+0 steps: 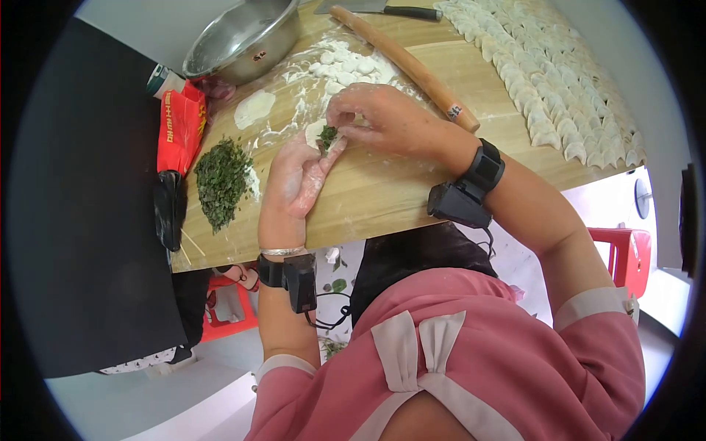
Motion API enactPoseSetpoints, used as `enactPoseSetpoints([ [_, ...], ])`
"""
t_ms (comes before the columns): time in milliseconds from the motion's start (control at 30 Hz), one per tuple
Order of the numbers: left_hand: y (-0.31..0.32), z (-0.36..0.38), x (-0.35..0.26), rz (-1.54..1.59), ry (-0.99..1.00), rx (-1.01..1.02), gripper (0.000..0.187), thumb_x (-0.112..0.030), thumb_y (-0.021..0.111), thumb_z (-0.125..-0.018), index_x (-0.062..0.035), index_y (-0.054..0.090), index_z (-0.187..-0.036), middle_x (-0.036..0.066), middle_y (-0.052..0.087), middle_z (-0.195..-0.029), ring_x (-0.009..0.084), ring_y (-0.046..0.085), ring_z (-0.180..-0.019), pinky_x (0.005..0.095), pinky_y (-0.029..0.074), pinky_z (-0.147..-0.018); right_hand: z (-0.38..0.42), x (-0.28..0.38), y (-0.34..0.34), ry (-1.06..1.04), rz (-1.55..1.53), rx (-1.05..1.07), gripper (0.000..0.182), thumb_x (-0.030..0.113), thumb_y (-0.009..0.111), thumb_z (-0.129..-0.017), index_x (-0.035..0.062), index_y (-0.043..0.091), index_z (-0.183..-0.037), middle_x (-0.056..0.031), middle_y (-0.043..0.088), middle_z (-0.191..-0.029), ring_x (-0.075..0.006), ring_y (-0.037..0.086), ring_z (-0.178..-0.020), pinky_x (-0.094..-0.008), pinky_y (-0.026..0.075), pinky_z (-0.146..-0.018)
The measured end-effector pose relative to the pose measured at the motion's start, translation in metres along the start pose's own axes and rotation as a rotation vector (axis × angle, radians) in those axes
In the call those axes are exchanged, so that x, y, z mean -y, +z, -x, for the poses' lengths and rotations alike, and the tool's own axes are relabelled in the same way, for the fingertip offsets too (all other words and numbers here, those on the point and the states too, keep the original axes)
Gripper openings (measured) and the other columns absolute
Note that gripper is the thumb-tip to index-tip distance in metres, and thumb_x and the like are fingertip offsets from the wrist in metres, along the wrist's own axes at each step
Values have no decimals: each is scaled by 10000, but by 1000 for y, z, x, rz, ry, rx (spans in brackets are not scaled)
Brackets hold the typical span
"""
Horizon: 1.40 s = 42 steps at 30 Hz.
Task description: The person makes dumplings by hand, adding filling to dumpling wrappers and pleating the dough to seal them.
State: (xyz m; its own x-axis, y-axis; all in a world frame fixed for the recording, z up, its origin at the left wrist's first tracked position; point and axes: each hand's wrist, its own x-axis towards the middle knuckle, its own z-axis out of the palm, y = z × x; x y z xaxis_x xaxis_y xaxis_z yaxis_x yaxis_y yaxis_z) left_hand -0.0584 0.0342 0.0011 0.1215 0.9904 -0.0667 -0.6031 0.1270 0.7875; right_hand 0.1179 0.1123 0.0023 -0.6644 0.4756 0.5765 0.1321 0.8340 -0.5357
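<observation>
A wrapper [315, 132] with chopped greens [328, 137] is held between the left hand [300, 165] and the right hand [368, 117], fingers closed on its edges (flour coats both), at the frame's upper centre.

No word, brand or number can be read with certainty. A shiny red plastic bag [179, 128] at the left edge of the table bears a line of small, capital-like yellow lettering [169, 116], turned sideways, with part of a larger yellow marking beside it; both are too unclear to spell out. A round silver metal bowl [246, 45] has a small red, white and dark sticker [259, 56] on its outer side. A long light-brown wooden rolling pin [412, 66] carries a pale sticker [454, 111] with dark marks near one end, also illegible.
</observation>
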Motion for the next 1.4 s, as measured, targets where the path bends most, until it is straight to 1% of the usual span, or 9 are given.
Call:
enactPoseSetpoints([
  [300,-6,-1,3,-60,-47,-22,374,70,384,-878,113,373,-1249,202,479,-1240,282,513,-1143,394,429,-1018,2,1,0,43,56,10,107,123,616,-802,29,623,-851,-125,618,-821,-297,603,-797,-373,473,-697],
  [400,-7,-1,3,-37,-34,-39,366,59,388,-885,110,376,-1247,200,483,-1237,280,513,-1145,394,434,-1013,0,2,-2,37,-2,4,137,134,617,-805,39,623,-904,-121,621,-846,-298,600,-817,-373,471,-710],
  [567,-12,-2,1,-34,-24,-57,358,45,389,-892,98,382,-1246,191,486,-1241,270,518,-1142,389,444,-1003,0,5,-3,-31,49,72,140,73,639,-748,60,576,-872,-89,574,-825,-282,565,-828,-375,454,-711],
  [667,-13,-2,1,-18,-26,-30,358,36,390,-896,87,386,-1250,182,491,-1242,265,525,-1135,387,452,-995,-1,5,0,-157,107,34,135,46,646,-718,60,549,-812,-85,539,-791,-287,551,-814,-380,447,-695],
  [767,-8,0,0,-47,-35,-49,351,31,388,-899,79,396,-1247,178,500,-1238,263,531,-1128,385,461,-981,0,3,3,-167,120,1,131,48,644,-720,58,548,-808,-89,535,-797,-301,547,-806,-383,445,-690],
  [1167,-9,-1,3,-12,-86,16,345,-27,426,-911,57,410,-1246,181,510,-1221,328,560,-1072,387,507,-881,1,3,6,1,58,-24,108,117,610,-785,57,541,-841,-108,555,-783,-304,558,-773,-389,438,-668],
  [1267,-5,-1,2,129,-157,12,321,-61,447,-924,56,435,-1223,181,518,-1204,324,570,-1055,381,513,-859,1,4,5,17,58,-5,113,130,608,-790,54,539,-838,-111,558,-782,-307,557,-766,-391,437,-671],
  [1333,-5,2,4,-90,-75,-13,306,-97,471,-933,54,464,-1199,162,549,-1162,296,588,-1027,361,521,-829,1,4,6,10,67,-6,108,126,606,-792,54,540,-837,-112,558,-782,-311,557,-763,-394,437,-671],
  [1400,0,3,4,-141,-62,-37,297,-106,481,-934,52,478,-1186,150,563,-1139,274,598,-1010,348,524,-815,1,6,6,4,75,-8,103,122,604,-794,54,541,-837,-113,558,-782,-314,556,-761,-397,437,-670],
])
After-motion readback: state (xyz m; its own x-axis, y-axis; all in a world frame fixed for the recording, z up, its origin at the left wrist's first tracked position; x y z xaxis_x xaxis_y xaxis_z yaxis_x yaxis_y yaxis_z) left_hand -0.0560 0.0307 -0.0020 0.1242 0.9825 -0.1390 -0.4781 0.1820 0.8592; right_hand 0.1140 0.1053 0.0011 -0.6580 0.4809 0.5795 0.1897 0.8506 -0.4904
